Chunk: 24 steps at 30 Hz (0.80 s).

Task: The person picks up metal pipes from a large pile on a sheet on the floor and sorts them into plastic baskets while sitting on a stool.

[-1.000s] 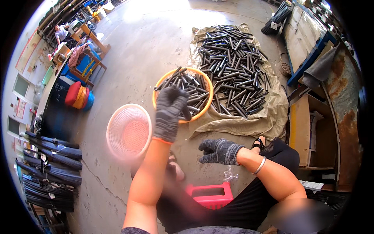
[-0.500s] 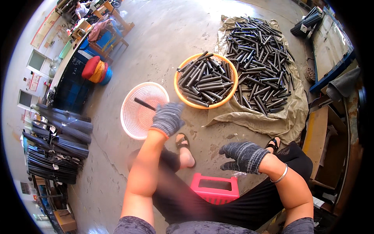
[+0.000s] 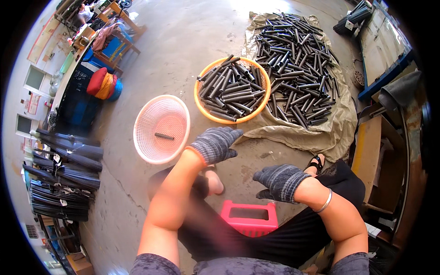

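My left hand (image 3: pixel 214 144), in a grey knitted glove, hovers between the two baskets with its fingers stretched out and nothing in it. Below it to the right, my right hand (image 3: pixel 280 182) wears a matching glove; its fingers bend loosely, the thumb stands apart, and no object shows in it. A single short black tube (image 3: pixel 164 136) lies on the bottom of the pale pink plastic basket (image 3: pixel 145 120), left of my left hand. Just beyond that hand is an orange-rimmed basket (image 3: pixel 197 99) heaped with black tubes (image 3: pixel 233 87).
Many more black tubes (image 3: pixel 298 68) lie on a tan cloth (image 3: pixel 321 137) at the far right. A pink plastic stool (image 3: pixel 250 223) is between my legs. Bundles of dark rods (image 3: pixel 59 199) stack up at the left. A cardboard box (image 3: pixel 366 156) stands at the right.
My left hand has let go of the black tube, which now lies in the pale pink basket. That hand has moved right, toward the orange-rimmed basket. My right hand stays nearly in place.
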Tool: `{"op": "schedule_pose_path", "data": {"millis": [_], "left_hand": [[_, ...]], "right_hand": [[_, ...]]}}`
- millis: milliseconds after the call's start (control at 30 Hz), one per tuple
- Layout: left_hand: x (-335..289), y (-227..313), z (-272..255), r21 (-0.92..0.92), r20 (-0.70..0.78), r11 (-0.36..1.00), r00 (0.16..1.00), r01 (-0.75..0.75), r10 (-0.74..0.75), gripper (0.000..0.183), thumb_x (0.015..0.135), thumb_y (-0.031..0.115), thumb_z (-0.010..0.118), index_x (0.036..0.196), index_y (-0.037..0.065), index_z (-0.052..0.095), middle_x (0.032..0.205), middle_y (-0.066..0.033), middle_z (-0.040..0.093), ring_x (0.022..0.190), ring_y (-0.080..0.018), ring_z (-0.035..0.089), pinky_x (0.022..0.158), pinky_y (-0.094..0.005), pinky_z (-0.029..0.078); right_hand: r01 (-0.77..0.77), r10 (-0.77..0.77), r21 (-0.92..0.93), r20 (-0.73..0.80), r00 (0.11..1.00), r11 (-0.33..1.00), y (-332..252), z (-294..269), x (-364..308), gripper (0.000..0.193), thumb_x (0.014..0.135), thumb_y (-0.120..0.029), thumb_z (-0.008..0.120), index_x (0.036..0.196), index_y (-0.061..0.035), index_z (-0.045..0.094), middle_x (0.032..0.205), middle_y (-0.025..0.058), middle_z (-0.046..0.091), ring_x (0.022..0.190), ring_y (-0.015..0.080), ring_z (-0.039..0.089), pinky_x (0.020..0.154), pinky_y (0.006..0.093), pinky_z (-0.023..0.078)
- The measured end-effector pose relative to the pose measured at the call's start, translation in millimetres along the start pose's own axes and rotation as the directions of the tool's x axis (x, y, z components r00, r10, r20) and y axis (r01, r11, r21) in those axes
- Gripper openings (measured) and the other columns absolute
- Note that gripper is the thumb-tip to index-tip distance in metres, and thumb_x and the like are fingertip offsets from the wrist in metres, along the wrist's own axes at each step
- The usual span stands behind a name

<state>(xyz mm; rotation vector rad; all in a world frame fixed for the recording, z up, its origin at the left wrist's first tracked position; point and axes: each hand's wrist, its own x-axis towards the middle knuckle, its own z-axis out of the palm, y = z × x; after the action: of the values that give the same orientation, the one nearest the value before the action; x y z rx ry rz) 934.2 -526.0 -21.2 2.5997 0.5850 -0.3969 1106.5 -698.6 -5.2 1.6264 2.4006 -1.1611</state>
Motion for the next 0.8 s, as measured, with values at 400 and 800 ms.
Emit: {"op": "schedule_pose_path", "data": {"millis": [400, 800], "left_hand": [[7.2, 9.3, 7.2, 0.022, 0.130, 0.997, 0.989, 0.073, -0.075, 0.056, 0.082, 0.029, 0.064, 0.130, 0.006, 0.046, 0.120, -0.0208, 0.055, 0.112, -0.0353, 0.052, 0.095, -0.0407, 0.042], [11.2, -17.0, 53.7, 0.087, 0.361, 0.979, 0.911, 0.182, -0.201, 0.051, 0.084, 0.027, 0.060, 0.129, 0.006, 0.047, 0.121, -0.0194, 0.055, 0.112, -0.0337, 0.053, 0.094, -0.0384, 0.043]], "right_hand": [[-0.026, 0.028, -0.069, 0.024, 0.999, 0.997, -0.5, 1.1, -1.2, 0.040, 0.081, -0.036, 0.062, 0.108, -0.0067, 0.055, 0.098, 0.0166, 0.061, 0.092, 0.0342, 0.060, 0.077, 0.0445, 0.048], [-0.105, 0.105, 0.009, 0.038, 0.994, 0.994, 6.3, -10.6, -1.1, 0.037, 0.080, -0.034, 0.064, 0.105, -0.0074, 0.059, 0.101, 0.0168, 0.062, 0.094, 0.0333, 0.061, 0.078, 0.0431, 0.049]]}}
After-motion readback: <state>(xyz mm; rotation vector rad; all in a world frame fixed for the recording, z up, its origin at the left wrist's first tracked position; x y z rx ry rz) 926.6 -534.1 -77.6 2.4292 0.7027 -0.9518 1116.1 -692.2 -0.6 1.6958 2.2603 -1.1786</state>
